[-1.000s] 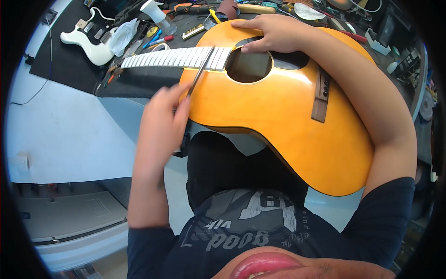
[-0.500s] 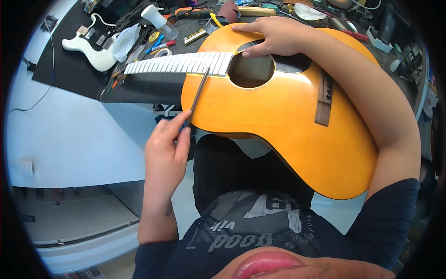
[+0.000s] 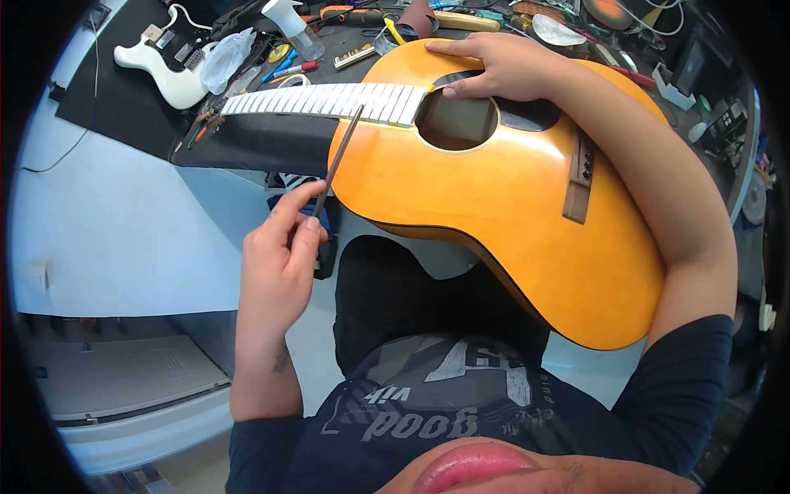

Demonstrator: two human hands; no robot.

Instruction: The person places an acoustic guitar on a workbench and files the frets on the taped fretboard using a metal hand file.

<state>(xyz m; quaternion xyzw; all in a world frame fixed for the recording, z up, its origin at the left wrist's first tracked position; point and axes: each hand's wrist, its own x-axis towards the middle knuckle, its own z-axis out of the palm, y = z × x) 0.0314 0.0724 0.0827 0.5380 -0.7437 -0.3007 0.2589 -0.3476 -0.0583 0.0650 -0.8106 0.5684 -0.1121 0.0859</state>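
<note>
An orange-topped acoustic guitar (image 3: 461,189) lies across the bench edge above my lap, its neck pointing left. White strips, apparently masking tape, cover its fretboard (image 3: 329,99) between the frets. My left hand (image 3: 284,239) pinches a slim dark file (image 3: 339,160) near its lower end. The file slants up over the guitar body, and its tip is at the fretboard near the body joint; whether it touches I cannot tell. Reaching around the body's right side, my right hand (image 3: 510,67) lies on the top beside the sound hole (image 3: 457,123), thumb and index finger apart.
A white electric guitar body (image 3: 169,82) lies on the dark bench at the far left, with a crumpled plastic bag (image 3: 226,62) beside it. Behind the neck are a white-topped bottle (image 3: 292,29), markers (image 3: 295,71) and a tape roll (image 3: 294,81). Tools and cables crowd the back.
My left hand and the file have shifted left and slightly toward the headstock. The file's tip sits over a different part of the fretboard. The right hand keeps its place on the guitar.
</note>
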